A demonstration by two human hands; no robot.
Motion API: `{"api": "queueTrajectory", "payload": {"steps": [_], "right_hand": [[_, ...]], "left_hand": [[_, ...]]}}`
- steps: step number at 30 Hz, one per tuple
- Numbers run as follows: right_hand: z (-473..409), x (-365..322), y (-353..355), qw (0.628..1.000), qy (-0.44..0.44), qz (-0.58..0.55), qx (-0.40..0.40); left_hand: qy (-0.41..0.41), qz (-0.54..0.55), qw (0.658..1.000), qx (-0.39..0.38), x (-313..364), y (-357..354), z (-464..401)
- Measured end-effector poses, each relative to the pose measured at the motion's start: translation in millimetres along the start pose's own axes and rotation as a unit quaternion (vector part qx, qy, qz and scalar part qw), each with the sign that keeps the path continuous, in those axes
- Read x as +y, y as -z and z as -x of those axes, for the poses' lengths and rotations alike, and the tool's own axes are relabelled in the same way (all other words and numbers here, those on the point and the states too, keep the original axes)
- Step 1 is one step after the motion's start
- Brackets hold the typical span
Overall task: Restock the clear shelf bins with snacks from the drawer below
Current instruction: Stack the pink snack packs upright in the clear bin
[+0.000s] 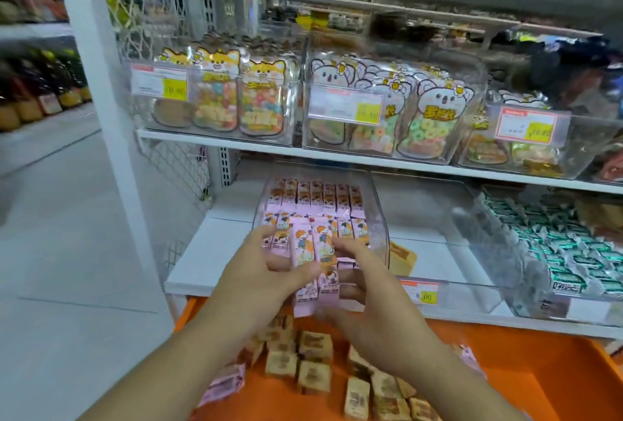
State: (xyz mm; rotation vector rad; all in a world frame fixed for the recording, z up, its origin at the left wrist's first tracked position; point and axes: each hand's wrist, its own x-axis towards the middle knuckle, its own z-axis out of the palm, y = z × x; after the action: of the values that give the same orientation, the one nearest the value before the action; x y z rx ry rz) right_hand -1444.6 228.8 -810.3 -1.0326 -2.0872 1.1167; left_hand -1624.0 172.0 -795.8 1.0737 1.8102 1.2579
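From the head view, the left hand [269,272] and right hand [367,299] are both closed around a bundle of pink snack packs [312,252] at the front lip of the clear bin [379,215] — above the orange drawer [526,376]. I'd keep the packs squared and upright, slotting them behind the front row so none spill — hold them until they seat.

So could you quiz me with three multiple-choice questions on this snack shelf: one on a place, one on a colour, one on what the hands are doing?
1. Where is the bin of pink packets?
A. top shelf
B. lower shelf, left of an empty bin
C. on the floor

2. What colour is the drawer?
A. orange
B. blue
C. white

3. What are the left hand and right hand doing?
A. hanging free
B. holding pink packets together
C. closing the drawer

Answers: 1 B, the empty bin sits to its right; 2 A, its floor is orange; 3 B, fingers of both hands wrap the packets.
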Motion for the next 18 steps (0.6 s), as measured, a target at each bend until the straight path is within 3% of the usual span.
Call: {"api": "queueTrajectory", "payload": {"steps": [4,10,18], "right_hand": [[-12.4,1.4,-11.2,0.998,0.005,-0.038,0.040],[-30.0,7.6,-19.8,0.995,-0.012,-0.087,0.044],[-57.9,11.5,-20.5,0.996,-0.013,-0.081,0.042]], "left_hand": [[-0.051,0.007,0.999,0.015,-3.6,5.5,-13.2],[-0.071,-0.008,0.989,-0.130,-15.1,22.5,-31.7],[-0.175,-0.206,0.961,-0.048,-25.0,33.3,-50.8]]}}
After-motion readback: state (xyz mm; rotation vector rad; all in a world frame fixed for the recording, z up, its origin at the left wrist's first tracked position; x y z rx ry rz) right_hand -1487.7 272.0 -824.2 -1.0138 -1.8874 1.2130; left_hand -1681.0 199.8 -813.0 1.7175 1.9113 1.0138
